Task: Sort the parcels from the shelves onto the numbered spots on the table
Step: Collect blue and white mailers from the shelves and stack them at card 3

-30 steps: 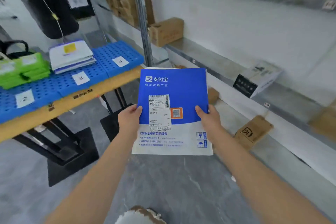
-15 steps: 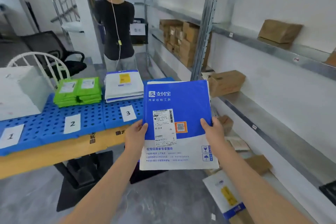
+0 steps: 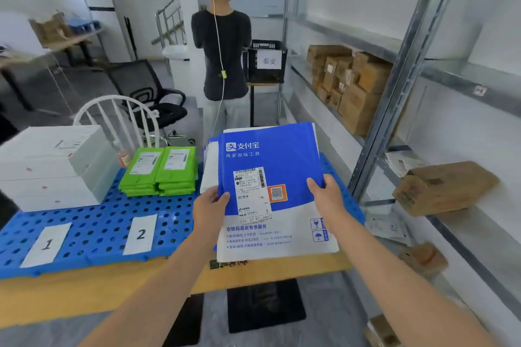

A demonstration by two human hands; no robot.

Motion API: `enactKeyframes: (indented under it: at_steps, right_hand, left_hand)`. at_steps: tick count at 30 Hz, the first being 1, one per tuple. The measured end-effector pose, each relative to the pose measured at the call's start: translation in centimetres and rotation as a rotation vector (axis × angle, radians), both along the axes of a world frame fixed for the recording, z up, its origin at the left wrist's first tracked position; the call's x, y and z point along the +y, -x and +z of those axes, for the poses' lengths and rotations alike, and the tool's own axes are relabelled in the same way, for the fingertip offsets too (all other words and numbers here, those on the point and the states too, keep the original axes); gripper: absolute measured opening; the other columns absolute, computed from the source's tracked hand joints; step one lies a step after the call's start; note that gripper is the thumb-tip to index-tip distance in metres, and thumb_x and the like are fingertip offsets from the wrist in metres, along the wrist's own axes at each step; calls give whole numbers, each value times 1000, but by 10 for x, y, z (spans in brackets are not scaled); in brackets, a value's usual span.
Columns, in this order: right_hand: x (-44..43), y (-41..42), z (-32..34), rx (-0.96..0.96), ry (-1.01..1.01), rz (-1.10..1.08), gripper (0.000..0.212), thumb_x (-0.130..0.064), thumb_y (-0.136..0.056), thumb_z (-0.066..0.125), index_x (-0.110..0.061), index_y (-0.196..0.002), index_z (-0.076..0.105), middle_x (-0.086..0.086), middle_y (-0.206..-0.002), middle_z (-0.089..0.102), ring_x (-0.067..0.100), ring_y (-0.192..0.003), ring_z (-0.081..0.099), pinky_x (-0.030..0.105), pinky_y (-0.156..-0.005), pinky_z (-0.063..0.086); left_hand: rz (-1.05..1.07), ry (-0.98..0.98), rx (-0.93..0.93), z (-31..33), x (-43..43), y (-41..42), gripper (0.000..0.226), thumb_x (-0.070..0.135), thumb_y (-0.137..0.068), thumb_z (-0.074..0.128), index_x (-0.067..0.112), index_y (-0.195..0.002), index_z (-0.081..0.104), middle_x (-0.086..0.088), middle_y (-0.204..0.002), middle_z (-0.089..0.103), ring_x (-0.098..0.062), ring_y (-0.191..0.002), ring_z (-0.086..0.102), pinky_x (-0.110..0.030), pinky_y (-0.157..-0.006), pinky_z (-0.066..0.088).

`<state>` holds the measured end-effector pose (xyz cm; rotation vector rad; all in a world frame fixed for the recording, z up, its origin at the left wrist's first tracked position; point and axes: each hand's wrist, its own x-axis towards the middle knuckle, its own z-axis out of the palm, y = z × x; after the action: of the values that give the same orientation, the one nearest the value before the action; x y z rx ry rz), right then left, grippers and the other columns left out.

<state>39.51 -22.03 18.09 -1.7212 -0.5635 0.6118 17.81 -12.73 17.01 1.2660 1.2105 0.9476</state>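
Observation:
I hold a flat blue-and-white mailer parcel (image 3: 282, 158) with a shipping label, gripped on its left edge by my left hand (image 3: 210, 205) and on its right edge by my right hand (image 3: 327, 194). It hovers over the right end of the blue perforated mat (image 3: 98, 231), above a stack of white mailers (image 3: 210, 175) that it mostly hides. White boxes (image 3: 53, 166) sit behind paper label 1 (image 3: 46, 244). Green parcels (image 3: 160, 169) are stacked behind label 2 (image 3: 140, 234).
A person (image 3: 222, 45) stands with their back to me beyond the table. Metal shelves (image 3: 394, 93) on the right carry cardboard boxes (image 3: 442, 186). A white chair (image 3: 115, 115) and a black office chair (image 3: 146, 93) stand behind the yellow table (image 3: 84, 290).
My view swung from the shelves to the table. Both hands carried the blue-and-white parcel forward over the table's right end, where it now covers the white stack and the label 3.

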Motion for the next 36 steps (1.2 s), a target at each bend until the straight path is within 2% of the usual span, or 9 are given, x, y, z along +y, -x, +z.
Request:
enactKeyframes:
  at_steps: [3,8,13,16,18,25,31,34,36]
  right_hand:
    - [57,-25,3,-15,14,77,15,-27,-96,53,-13,-100,50,11,-107,62,29,-98,64,45,-83,53]
    - [139,-65,4,33,14,184,16,-25,-97,52,-12,-105,50,11,-110,62,28,-99,63,48,-87,54]
    - [198,-86,-2,81,28,256,23,-37,-100,42,-16,-106,46,-1,-93,52,12,-79,51,30,-69,45]
    - [227,-91,-12,129,45,297,23,-29,-100,43,-22,-123,42,0,-112,55,18,-101,57,41,-89,50]
    - [244,-92,-18,156,56,311,33,-17,-99,44,-22,-131,40,1,-120,54,21,-109,57,45,-95,50]
    - [295,-92,-34,157,103,265,37,-10,-98,45,-23,-133,41,-2,-121,55,15,-103,58,28,-75,50]
    - [330,-92,-58,129,189,222,38,-11,-97,45,-22,-133,42,0,-121,58,17,-103,61,36,-83,54]
    - [337,-91,-75,135,239,188,38,-9,-97,46,-20,-134,42,-3,-113,57,13,-95,59,33,-80,53]
    - [337,-91,-85,143,279,164,38,-8,-97,47,-19,-133,43,-2,-112,57,12,-92,60,31,-77,53]
  left_hand:
    - [81,-27,33,6,42,-22,21,11,-94,57,15,-114,66,2,-97,69,-18,-85,69,-33,-72,58]
    - [147,-35,101,12,109,-50,21,12,-93,57,16,-111,67,-1,-104,72,-18,-87,70,-41,-80,58]
    - [224,-11,119,11,155,-71,23,11,-94,57,16,-113,66,4,-94,70,-18,-85,69,-40,-79,58]
    - [235,-7,155,5,183,-75,22,10,-93,57,15,-111,68,2,-94,70,-19,-82,68,-38,-78,57]
    - [234,5,180,0,204,-75,22,10,-92,59,13,-110,69,1,-94,70,-22,-84,69,-41,-80,57]
    - [225,36,196,-19,267,-75,20,6,-88,64,11,-106,70,5,-79,67,-22,-80,67,-40,-81,57]
    - [167,80,239,-48,308,-82,20,5,-90,61,7,-109,69,-2,-86,67,-24,-78,66,-30,-70,52]
    - [96,102,277,-62,321,-82,20,4,-92,57,6,-109,68,1,-81,66,-19,-72,62,-25,-62,50]
    - [30,120,315,-74,330,-82,19,6,-93,57,5,-108,67,-4,-89,70,-22,-76,65,-29,-67,53]
